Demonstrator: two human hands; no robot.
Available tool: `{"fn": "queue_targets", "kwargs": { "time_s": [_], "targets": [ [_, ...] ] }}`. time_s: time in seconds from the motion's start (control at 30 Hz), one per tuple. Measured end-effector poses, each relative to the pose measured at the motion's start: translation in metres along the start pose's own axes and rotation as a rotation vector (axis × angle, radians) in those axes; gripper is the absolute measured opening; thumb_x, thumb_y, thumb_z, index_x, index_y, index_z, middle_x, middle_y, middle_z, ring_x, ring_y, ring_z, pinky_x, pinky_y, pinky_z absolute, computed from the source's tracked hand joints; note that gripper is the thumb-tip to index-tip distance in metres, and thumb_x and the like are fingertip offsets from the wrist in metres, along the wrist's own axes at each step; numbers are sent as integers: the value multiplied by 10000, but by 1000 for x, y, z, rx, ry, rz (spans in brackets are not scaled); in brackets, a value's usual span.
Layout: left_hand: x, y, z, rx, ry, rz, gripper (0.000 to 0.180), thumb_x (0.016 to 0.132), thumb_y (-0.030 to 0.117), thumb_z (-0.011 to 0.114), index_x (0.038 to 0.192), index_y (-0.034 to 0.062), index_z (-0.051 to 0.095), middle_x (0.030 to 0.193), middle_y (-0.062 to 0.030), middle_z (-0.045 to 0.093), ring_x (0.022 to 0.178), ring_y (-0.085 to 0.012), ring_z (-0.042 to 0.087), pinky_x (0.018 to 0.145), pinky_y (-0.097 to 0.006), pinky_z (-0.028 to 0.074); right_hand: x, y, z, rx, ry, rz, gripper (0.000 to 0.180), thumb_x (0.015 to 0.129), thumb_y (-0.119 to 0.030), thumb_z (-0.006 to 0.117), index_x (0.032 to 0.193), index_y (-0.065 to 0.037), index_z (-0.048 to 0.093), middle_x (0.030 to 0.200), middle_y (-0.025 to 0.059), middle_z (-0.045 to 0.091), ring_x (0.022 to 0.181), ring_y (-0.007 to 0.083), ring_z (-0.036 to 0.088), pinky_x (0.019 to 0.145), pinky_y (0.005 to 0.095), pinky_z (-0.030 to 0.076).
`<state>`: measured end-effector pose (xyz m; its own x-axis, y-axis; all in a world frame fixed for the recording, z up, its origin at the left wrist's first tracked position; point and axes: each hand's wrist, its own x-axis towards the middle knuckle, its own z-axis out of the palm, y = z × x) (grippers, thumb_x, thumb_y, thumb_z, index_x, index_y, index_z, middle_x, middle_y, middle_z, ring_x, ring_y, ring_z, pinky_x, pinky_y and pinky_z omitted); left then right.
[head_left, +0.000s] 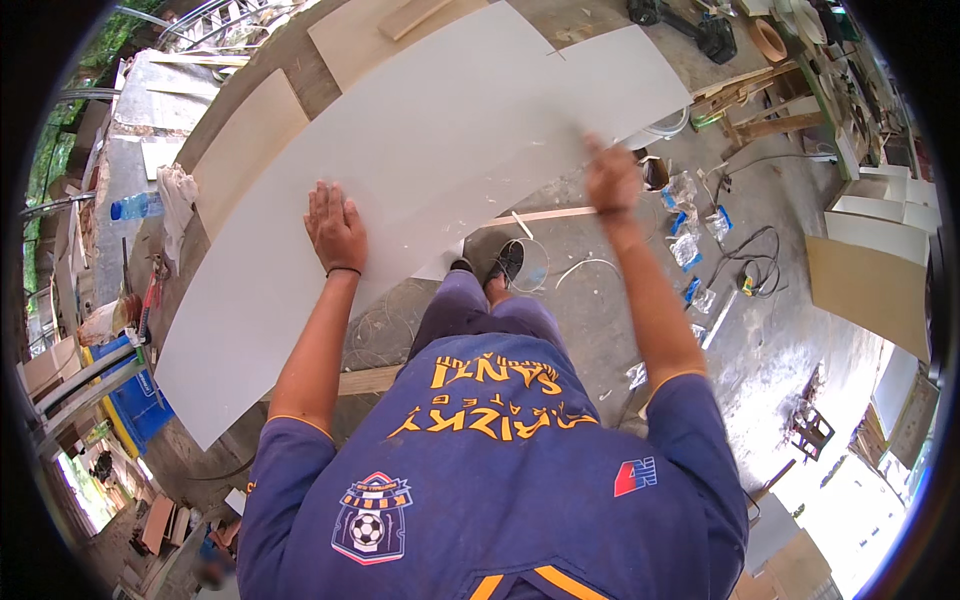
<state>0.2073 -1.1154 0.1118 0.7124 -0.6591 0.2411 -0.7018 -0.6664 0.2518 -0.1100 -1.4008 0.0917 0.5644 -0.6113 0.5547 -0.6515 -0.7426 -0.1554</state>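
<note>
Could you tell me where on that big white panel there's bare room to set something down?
The white panel is bare between the left hand and right hand, and beyond them. The floor by the plastic packets and cable is crowded.

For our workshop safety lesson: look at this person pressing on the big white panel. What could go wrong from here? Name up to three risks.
1. The white panel overhangs the workbench toward the person; held only by the flat left hand and the right hand at its edge, it might tip or slide.
2. The cables and plastic packets on the floor could trip them.
3. The panel's thin edge may cut the right hand.
</note>
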Motion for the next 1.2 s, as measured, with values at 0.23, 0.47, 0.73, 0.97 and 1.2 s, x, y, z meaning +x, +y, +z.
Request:
{"fn": "queue_targets", "kwargs": {
  "time_s": [0.23,0.47,0.73,0.97,1.2],
  "targets": [
    [2,-29,-13,25,-109,206,412,929,273,448,1325,166,488,1446,-52,376,1356,-251,296,1083,-423,224,-62,-199,-36,510,-496,-58,391,726,-61,554,1094,-163,635,845,134,598,798,332,581,713,421,484],
    [8,-36,-27,48,-130,355,421,917,251,451,1328,164,481,1448,-46,373,1341,-245,319,1063,-388,251,-15,-21,-14,-40,-57,144,457,761,-35,582,1211,-100,537,875,99,576,754,294,563,633,404,467],
    [5,-45,-25,43,-117,352,419,924,263,438,1329,164,479,1448,-37,373,1347,-243,309,1071,-395,241,-77,-250,-37,460,-377,-67,307,677,-41,545,931,-130,693,785,89,583,732,273,568,642,434,448],
    [8,-39,-23,40,-111,355,406,935,247,432,1334,184,475,1452,-10,368,1355,-220,299,1080,-392,236,-24,-62,-20,-68,-131,151,403,772,-38,543,1156,-153,582,787,113,562,695,289,565,580,409,459],
    [6,-48,-22,-66,-110,300,423,931,160,437,1351,205,450,1434,9,395,1351,-197,311,1082,-382,240,-64,-267,-56,488,-473,-40,393,711,-9,526,1076,-118,625,838,105,613,808,306,581,709,418,472]
  ]
}}
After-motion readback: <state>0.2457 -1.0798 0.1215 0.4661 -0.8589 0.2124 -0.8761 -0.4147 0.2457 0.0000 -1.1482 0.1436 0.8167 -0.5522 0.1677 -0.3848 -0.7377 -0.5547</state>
